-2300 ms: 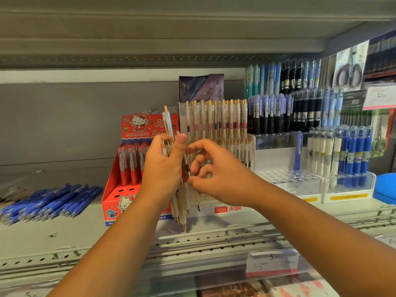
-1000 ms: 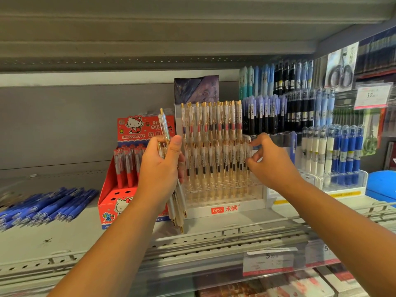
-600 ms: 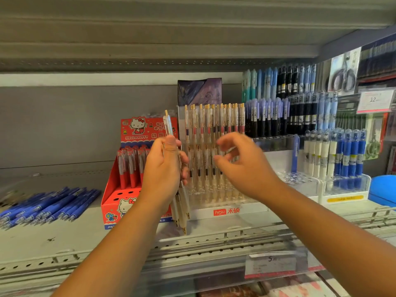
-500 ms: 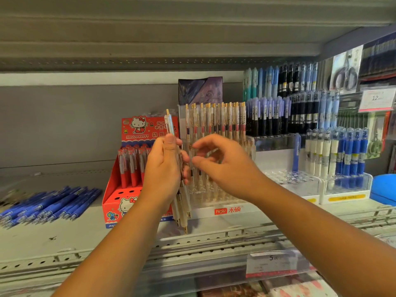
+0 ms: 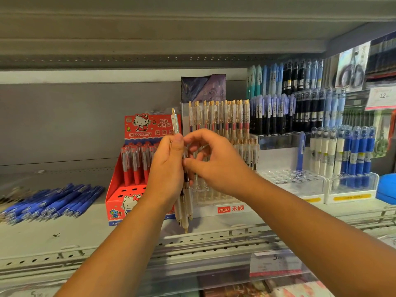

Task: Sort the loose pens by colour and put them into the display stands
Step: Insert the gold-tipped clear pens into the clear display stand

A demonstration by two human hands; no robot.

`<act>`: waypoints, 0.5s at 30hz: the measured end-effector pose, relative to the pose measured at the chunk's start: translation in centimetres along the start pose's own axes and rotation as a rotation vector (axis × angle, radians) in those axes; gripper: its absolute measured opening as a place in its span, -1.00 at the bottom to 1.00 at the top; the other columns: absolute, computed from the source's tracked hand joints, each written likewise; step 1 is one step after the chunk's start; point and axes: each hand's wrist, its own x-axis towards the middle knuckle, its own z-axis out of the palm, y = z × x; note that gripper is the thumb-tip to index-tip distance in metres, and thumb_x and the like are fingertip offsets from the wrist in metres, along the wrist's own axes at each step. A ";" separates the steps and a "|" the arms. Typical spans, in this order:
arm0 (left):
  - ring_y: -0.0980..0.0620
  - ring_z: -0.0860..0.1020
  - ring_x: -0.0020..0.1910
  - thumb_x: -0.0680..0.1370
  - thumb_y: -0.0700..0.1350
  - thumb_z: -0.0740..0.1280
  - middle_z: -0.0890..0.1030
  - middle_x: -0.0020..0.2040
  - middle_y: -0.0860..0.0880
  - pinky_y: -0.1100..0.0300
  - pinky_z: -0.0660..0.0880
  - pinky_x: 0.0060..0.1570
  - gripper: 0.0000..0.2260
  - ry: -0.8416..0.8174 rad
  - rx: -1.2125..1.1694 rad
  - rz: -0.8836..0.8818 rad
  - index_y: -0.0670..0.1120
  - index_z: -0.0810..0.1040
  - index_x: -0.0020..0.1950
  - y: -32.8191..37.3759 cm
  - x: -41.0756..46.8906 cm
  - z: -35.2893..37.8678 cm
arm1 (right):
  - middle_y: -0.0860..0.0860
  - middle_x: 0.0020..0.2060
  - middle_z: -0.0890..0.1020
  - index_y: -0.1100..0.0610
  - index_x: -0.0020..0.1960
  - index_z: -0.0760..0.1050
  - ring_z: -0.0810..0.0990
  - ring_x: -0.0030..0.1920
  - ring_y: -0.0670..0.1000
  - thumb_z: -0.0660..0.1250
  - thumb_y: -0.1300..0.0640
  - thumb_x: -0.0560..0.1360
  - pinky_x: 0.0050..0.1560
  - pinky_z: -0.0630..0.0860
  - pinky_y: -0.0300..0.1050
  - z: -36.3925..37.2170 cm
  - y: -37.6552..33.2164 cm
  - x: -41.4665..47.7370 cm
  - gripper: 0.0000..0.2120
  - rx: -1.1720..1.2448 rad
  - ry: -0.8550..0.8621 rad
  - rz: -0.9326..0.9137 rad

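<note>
One bundle of clear pens (image 5: 185, 211), three gold tips countable below, is gripped upright by the curled fingers of the left hand (image 5: 166, 170) before one clear display stand (image 5: 227, 209). A pen in it is pinched by the right hand (image 5: 216, 166), thumb against curled fingers. Blue pens (image 5: 53, 202) are heaped on the shelf (image 5: 64, 234).

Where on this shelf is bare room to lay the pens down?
Bare shelf lies between the loose blue pens and the front rail, left of the red Hello Kitty box. Right of it, display stands crowd together.
</note>
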 end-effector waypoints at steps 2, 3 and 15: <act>-0.10 0.59 -0.14 0.62 0.15 0.12 0.63 -0.10 -0.11 -0.05 0.53 -0.16 -0.68 0.013 -0.011 -0.010 -0.04 0.52 0.01 0.0 0.0 0.1 | -0.02 -0.12 0.50 0.07 0.09 0.49 0.47 -0.35 -0.23 0.40 0.37 0.46 -0.31 0.53 -0.38 0.2 -0.2 0.3 -0.70 0.021 0.005 0.052; -0.10 0.63 -0.08 0.62 0.15 0.11 0.65 -0.07 -0.12 -0.04 0.55 -0.08 -0.69 0.033 -0.026 -0.017 -0.02 0.53 0.00 0.0 0.1 0.2 | -0.03 -0.14 0.50 0.07 0.07 0.49 0.48 -0.37 -0.24 0.40 0.37 0.46 -0.34 0.52 -0.38 0.3 -0.3 0.4 -0.71 0.044 -0.004 0.078; 0.16 0.44 -0.50 0.71 0.03 0.03 0.53 -0.40 0.09 0.27 0.41 -0.49 -0.70 0.164 0.075 0.039 -0.07 0.41 -0.08 0.0 0.8 0.1 | 0.01 -0.10 0.59 0.11 0.09 0.47 0.69 -0.06 0.11 0.37 0.35 0.51 0.01 0.64 0.08 -0.4 -0.6 0.3 -0.77 0.195 0.092 0.062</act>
